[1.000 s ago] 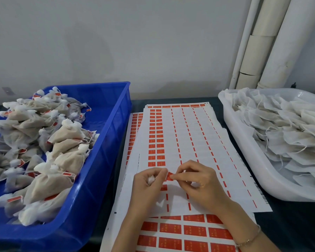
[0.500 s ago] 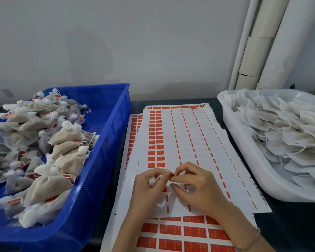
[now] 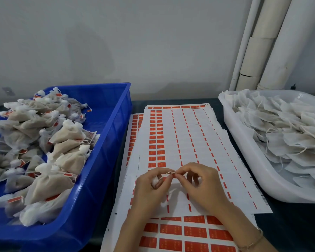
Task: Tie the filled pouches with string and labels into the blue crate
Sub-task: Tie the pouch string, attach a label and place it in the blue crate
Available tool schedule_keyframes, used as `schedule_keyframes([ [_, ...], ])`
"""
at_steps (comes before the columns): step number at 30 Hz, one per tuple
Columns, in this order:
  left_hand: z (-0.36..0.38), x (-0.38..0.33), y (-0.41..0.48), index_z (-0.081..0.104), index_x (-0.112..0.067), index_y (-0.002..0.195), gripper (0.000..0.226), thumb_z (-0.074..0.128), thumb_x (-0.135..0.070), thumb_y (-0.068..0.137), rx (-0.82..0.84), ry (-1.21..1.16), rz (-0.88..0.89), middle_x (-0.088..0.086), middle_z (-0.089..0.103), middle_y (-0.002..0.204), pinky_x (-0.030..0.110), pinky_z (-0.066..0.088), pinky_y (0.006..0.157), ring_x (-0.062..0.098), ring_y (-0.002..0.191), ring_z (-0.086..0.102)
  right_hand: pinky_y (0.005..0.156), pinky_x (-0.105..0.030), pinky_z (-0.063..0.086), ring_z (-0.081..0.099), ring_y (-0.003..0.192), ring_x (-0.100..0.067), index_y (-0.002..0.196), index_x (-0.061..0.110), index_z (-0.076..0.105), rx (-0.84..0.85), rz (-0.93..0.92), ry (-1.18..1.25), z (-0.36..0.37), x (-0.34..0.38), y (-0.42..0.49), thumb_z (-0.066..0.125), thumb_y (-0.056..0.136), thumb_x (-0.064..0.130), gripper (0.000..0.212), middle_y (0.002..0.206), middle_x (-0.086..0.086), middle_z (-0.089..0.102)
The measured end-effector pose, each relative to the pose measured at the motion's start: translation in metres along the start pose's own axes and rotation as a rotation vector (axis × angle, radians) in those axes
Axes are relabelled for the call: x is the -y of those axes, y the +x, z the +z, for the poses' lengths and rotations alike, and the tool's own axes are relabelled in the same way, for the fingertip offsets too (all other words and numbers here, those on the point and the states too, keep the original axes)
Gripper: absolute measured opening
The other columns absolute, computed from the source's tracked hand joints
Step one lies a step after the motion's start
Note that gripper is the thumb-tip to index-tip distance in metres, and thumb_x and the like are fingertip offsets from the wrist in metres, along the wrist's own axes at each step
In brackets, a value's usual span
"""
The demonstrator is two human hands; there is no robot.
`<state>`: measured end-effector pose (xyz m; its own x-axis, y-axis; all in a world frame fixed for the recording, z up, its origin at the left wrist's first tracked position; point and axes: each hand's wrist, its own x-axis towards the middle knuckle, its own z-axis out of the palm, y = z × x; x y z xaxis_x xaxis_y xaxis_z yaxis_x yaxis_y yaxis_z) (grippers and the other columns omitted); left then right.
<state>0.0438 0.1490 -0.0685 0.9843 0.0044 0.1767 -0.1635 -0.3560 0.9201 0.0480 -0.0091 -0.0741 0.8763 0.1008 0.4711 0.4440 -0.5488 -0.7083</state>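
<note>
A stack of label sheets (image 3: 180, 139) lies flat in the middle of the dark worktop (image 3: 291, 226). The smooth white backing paper is printed with rows of small red-orange rectangles, and many columns are stripped down to thin red dashes. The sheets are slightly fanned, with their corners out of line.

Both hands meet over the near part of the sheets. The left hand (image 3: 147, 190) curls its fingers in a narrow grip round a pouch (image 3: 154, 181). Only a crumpled tuft of its white gauzy fabric shows; the rest is hidden in the palm. The right hand (image 3: 202, 186) pinches a thin tan string (image 3: 168, 173) between thumb and forefinger, its other fingers loosely bent. The string forms a short bridge from one set of fingertips to the other. A fleck of red sits at the pinch; whether it is a label cannot be told. A fine metal bracelet (image 3: 253, 243) circles the right wrist.

Just left of the sheets stands the blue crate (image 3: 105, 157), glossy moulded plastic with sloping walls and a rolled rim. It is heaped with tied pouches (image 3: 67, 133): plump tan-filled sacks with necks gathered into white ruffles and small red labels on them.

Right of the sheets, a white tub (image 3: 273, 188) of translucent plastic with rounded corners holds untied pouches (image 3: 284, 139). These are flat, limp and wrinkled, with loose strings trailing.

Beyond the sheets to the right, pale round pipes (image 3: 273, 51) rise along the wall.
</note>
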Motion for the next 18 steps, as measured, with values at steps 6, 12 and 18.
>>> schedule_keyframes([
  [6, 0.0012, 0.0021, 0.0002, 0.064, -0.041, 0.083, 0.013, 0.068, -0.028, 0.084, 0.023, 0.057, 0.027, -0.025, 0.065, 0.083, 0.005, 0.048, 0.063, -0.008, 0.084, 0.061, 0.068, -0.002, 0.046, 0.058, 0.089, 0.004, 0.088, 0.041, 0.06, 0.032, -0.026, -0.026, -0.0002, -0.0016, -0.0002, 0.071, 0.081, 0.025, 0.021, 0.086, 0.036, 0.053],
  [12, -0.0001, 0.0025, 0.001, 0.052, -0.053, 0.114, 0.036, 0.065, -0.034, 0.086, 0.02, -0.022, -0.017, -0.047, 0.049, 0.108, 0.002, 0.044, 0.07, -0.022, 0.104, 0.048, 0.066, -0.001, 0.046, 0.059, 0.089, 0.005, 0.094, 0.037, 0.064, -0.157, -0.014, -0.013, -0.0045, 0.0026, 0.001, 0.064, 0.08, 0.031, 0.015, 0.091, 0.035, 0.055],
  [18, -0.0005, 0.0045, 0.0013, 0.051, -0.044, 0.112, 0.033, 0.065, -0.046, 0.082, -0.084, 0.066, -0.034, -0.031, 0.056, 0.106, 0.008, 0.049, 0.072, -0.002, 0.097, 0.059, 0.067, -0.003, 0.047, 0.062, 0.079, 0.0, 0.097, 0.032, 0.064, -0.279, 0.068, 0.0, -0.0083, -0.0022, 0.0036, 0.069, 0.082, 0.016, 0.023, 0.092, 0.026, 0.06],
])
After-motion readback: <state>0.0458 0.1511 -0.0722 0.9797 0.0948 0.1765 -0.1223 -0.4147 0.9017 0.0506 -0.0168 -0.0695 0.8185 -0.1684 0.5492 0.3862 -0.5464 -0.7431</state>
